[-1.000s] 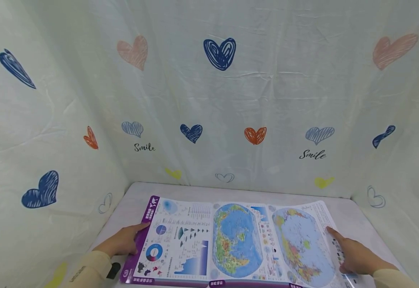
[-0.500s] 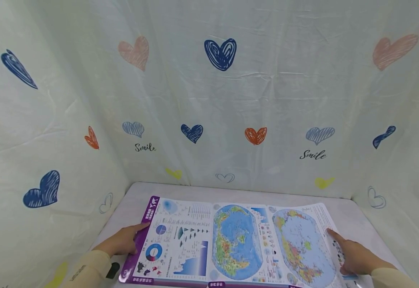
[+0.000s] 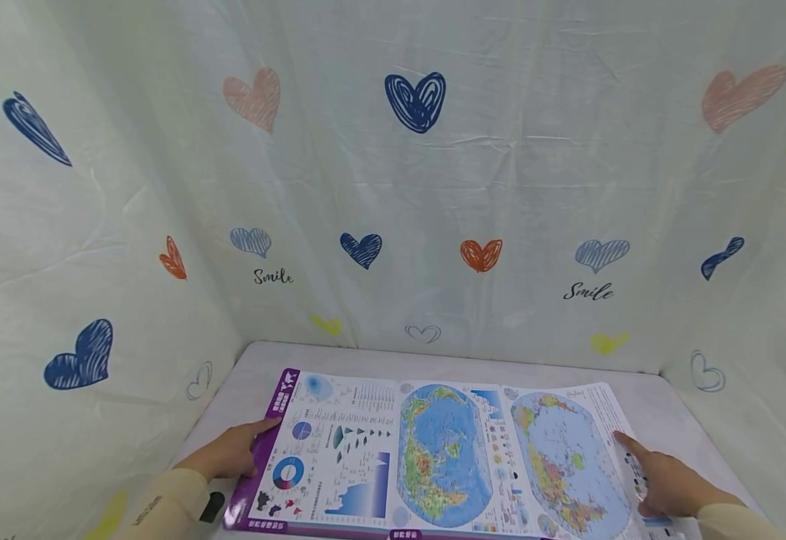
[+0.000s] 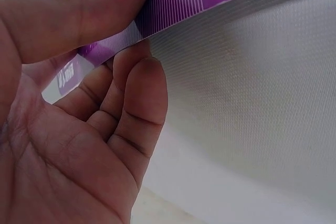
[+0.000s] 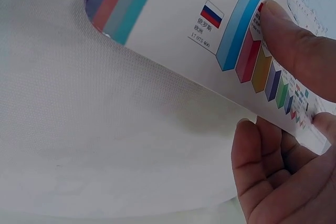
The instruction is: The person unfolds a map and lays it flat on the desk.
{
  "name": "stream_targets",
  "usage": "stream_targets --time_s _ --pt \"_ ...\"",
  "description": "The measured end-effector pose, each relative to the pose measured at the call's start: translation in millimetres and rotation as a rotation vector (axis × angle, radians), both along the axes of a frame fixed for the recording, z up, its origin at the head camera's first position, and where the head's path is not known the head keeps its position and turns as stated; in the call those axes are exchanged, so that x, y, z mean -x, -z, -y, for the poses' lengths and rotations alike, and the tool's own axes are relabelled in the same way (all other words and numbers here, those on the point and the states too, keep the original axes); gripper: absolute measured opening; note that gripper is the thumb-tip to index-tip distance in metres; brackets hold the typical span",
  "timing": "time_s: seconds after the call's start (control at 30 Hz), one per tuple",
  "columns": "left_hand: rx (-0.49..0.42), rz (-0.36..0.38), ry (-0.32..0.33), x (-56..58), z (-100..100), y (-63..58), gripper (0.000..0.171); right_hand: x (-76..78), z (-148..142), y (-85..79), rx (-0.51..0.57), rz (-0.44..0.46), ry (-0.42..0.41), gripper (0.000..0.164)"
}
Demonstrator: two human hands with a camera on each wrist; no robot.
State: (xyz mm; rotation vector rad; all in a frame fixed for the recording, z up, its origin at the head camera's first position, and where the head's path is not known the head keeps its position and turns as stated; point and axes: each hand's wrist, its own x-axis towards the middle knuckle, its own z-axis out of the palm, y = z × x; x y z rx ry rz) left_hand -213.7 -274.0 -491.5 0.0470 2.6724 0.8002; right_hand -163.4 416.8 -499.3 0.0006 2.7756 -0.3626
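Note:
A long unfolded map sheet point(image 3: 359, 487) lies across the table, with charts at the left and two world maps to the right of them. My left hand point(image 3: 232, 451) grips its purple left border; in the left wrist view the thumb point(image 4: 105, 9) lies on the printed face and curled fingers point(image 4: 144, 93) are at the underside. At the other end my right hand point(image 3: 670, 480) holds the white right edge. Seen from the right wrist, its thumb point(image 5: 299, 51) presses the printed side beside coloured bars, and bent fingers point(image 5: 247, 156) sit below the edge.
The white table point(image 3: 474, 367) shows beyond the map's far edge. A pale curtain point(image 3: 406, 187) with printed hearts and "Smile" lettering encloses the back and both sides. A small dark object point(image 3: 212, 507) shows beside the left sleeve point(image 3: 170, 502).
The map's far right corner has dropped slightly toward me. Both hands keep their hold in nearly the same places.

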Motion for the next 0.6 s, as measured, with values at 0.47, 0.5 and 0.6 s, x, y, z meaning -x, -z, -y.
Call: stream_targets --time_s 0.47,0.5,0.6 --pt "0.029 0.014 -0.031 -1.6 -1.0 -4.1 0.081 -0.3 -3.7 0.9 0.007 0.026 0.004 0.102" --pt "0.029 0.014 -0.035 -1.8 -1.0 -4.4 0.081 0.2 -4.5 1.1 0.004 0.034 0.009 0.102" --pt "0.025 0.015 -0.041 -2.3 -0.7 -4.7 0.080 1.1 -7.3 3.1 -0.009 0.041 0.007 0.102"
